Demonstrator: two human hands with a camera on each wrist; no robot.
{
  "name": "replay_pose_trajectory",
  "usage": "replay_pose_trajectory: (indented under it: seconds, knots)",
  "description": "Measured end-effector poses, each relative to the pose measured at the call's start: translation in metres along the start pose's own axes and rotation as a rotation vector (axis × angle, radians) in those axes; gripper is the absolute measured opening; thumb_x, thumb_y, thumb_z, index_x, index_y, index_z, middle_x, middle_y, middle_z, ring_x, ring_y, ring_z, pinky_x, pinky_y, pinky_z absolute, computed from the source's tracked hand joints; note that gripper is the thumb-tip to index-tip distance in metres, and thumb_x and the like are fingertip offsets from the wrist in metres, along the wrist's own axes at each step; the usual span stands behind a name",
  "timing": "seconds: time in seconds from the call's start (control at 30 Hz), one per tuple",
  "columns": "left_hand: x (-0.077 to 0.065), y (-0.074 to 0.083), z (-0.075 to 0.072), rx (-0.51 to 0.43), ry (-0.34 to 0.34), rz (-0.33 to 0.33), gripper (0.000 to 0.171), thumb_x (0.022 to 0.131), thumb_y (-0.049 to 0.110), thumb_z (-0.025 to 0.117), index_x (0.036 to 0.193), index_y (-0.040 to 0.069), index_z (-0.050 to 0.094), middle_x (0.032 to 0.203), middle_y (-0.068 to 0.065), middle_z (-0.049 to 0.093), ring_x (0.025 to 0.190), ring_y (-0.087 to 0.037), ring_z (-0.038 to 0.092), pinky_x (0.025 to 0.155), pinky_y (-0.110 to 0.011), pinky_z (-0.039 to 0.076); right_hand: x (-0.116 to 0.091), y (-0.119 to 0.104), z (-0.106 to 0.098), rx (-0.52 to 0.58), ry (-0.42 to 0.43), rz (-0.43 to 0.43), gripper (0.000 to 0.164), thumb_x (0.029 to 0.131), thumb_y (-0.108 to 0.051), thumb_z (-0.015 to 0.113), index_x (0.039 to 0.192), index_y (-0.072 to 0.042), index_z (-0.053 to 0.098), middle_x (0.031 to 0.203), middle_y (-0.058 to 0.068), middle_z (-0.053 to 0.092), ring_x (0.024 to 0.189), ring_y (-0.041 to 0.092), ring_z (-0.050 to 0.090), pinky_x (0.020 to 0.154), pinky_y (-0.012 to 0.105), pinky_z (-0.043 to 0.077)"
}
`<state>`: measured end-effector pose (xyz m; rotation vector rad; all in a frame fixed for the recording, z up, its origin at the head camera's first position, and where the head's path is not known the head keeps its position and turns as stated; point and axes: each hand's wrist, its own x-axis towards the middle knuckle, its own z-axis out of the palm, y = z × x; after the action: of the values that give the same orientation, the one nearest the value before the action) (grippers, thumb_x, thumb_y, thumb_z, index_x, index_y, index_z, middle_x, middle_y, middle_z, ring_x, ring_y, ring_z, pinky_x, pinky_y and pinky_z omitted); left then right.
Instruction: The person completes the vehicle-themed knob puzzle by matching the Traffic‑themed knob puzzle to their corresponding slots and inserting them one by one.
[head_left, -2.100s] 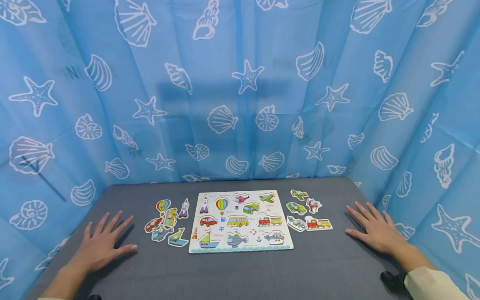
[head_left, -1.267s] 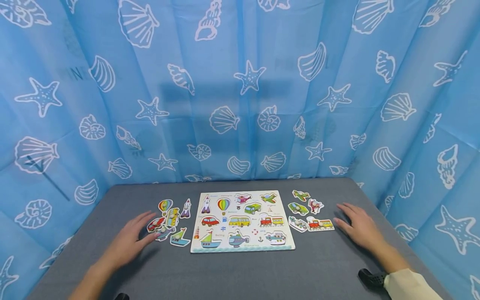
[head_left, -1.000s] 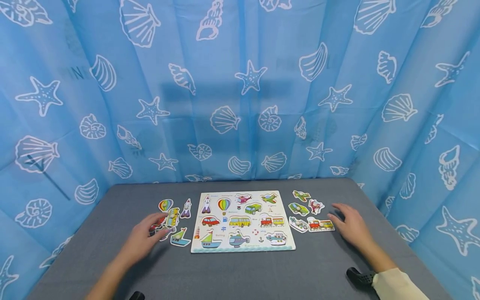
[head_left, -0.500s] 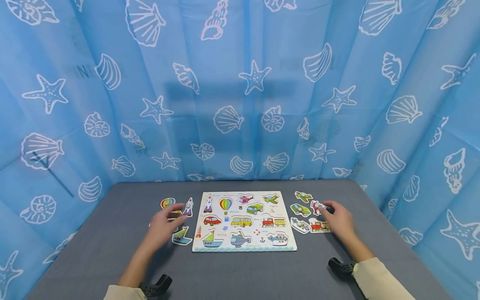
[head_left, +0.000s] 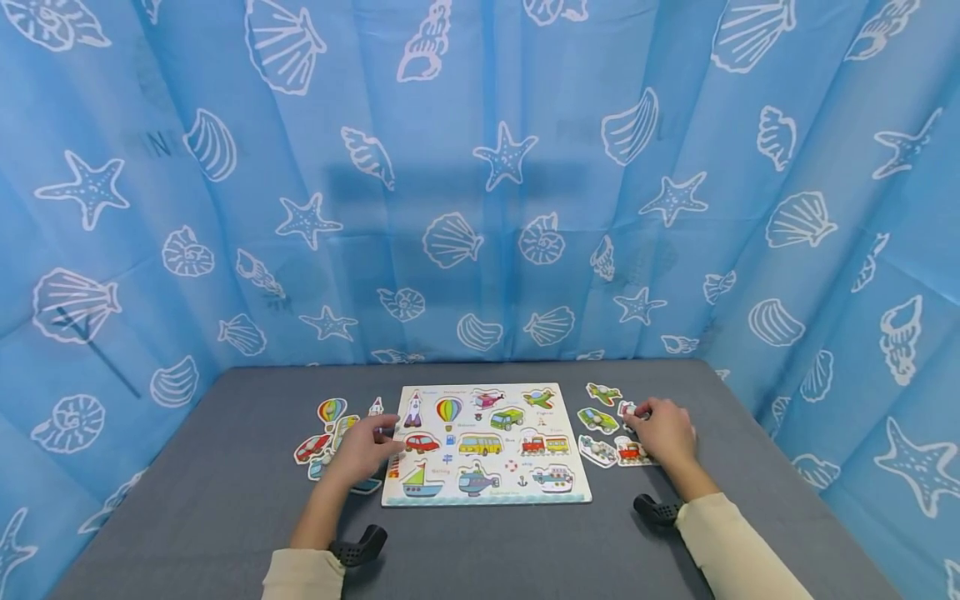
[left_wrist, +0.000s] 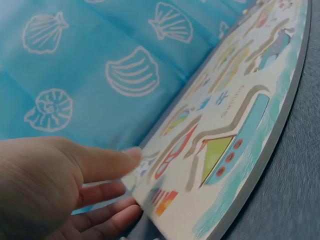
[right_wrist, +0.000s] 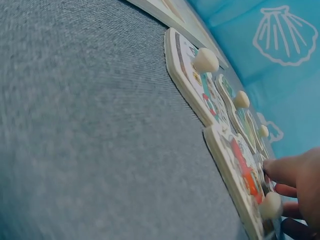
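My left hand (head_left: 360, 457) is at the left edge of the white vehicle puzzle board (head_left: 480, 498), fingers apart. In the left wrist view, a fingertip reaches over the board (left_wrist: 192, 222) at one corner while the other fingers stay beside its edge. A small rocket piece (head_left: 377, 405) shows just beyond that hand. My right hand (head_left: 670, 432) reaches over the right-hand pieces, thumb and forefinger at the helicopter piece (head_left: 623, 407), mostly covered. Whether they pinch its knob I cannot tell. The train piece (right_wrist: 240, 170) lies under this hand, its right end hidden in the head view.
Left of the board lie balloon (head_left: 331, 410), red car (head_left: 310, 449) and other knobbed pieces, partly behind my left hand. On the right are a green plane (head_left: 603, 392), a green truck (head_left: 597, 420) and a ship (head_left: 597, 452). A blue shell-patterned curtain (head_left: 450, 317) surrounds the grey table (head_left: 480, 550).
Both hands have come inward from lying spread at the table's sides. The left passed over the left pieces to the board's edge; the right reached the helicopter piece.
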<state>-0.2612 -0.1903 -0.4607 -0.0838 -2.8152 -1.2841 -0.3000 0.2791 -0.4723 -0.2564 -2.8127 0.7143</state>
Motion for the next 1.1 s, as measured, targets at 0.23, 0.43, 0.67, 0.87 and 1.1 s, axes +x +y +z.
replay_pose_trajectory:
  seconds: [0.23,0.43,0.67,0.87,1.1]
  knots:
    - [0.004,0.003,0.005,0.012,-0.015,-0.077,0.053,0.081,0.009,0.078,0.129,-0.002,0.059,0.11,-0.014,0.061,0.086,-0.021,0.06,0.069,-0.036,0.05,0.001,-0.001,0.006,0.001,0.022,0.048,0.026,0.09,-0.029,0.068,0.086,-0.005,0.062,0.097,0.02,0.055,0.097,0.044,0.046,0.08,0.062,0.033]
    - [0.006,0.0,0.011,0.021,0.03,-0.106,0.054,0.079,0.01,0.081,0.127,-0.004,0.06,0.104,-0.014,0.056,0.084,-0.022,0.056,0.069,-0.037,0.048,0.005,-0.006,0.014,0.003,0.036,0.111,0.029,0.093,-0.031,0.065,0.081,-0.006,0.056,0.096,0.017,0.049,0.095,0.04,0.041,0.082,0.059,0.028]
    - [0.01,-0.002,0.013,0.056,0.069,-0.104,0.055,0.076,0.012,0.083,0.124,-0.006,0.062,0.101,-0.013,0.057,0.083,-0.022,0.053,0.071,-0.038,0.046,0.005,-0.01,0.012,0.01,0.045,0.108,0.029,0.094,-0.029,0.063,0.079,-0.005,0.054,0.094,0.016,0.046,0.095,0.039,0.039,0.081,0.058,0.026]
    - [0.011,-0.002,0.011,0.058,0.066,-0.123,0.05,0.078,0.013,0.082,0.12,-0.005,0.064,0.093,-0.01,0.057,0.08,-0.022,0.052,0.068,-0.036,0.044,0.008,-0.01,0.006,-0.003,0.028,0.108,0.028,0.092,-0.029,0.066,0.08,-0.005,0.058,0.084,0.014,0.053,0.089,0.037,0.046,0.078,0.056,0.033]
    - [0.009,0.0,0.014,0.068,0.1,-0.118,0.043,0.08,0.013,0.079,0.117,-0.005,0.066,0.084,-0.007,0.056,0.075,-0.021,0.05,0.063,-0.033,0.04,0.014,-0.015,-0.002,-0.003,0.017,0.087,0.028,0.09,-0.03,0.069,0.085,-0.003,0.061,0.079,0.012,0.058,0.073,0.03,0.054,0.063,0.045,0.041]
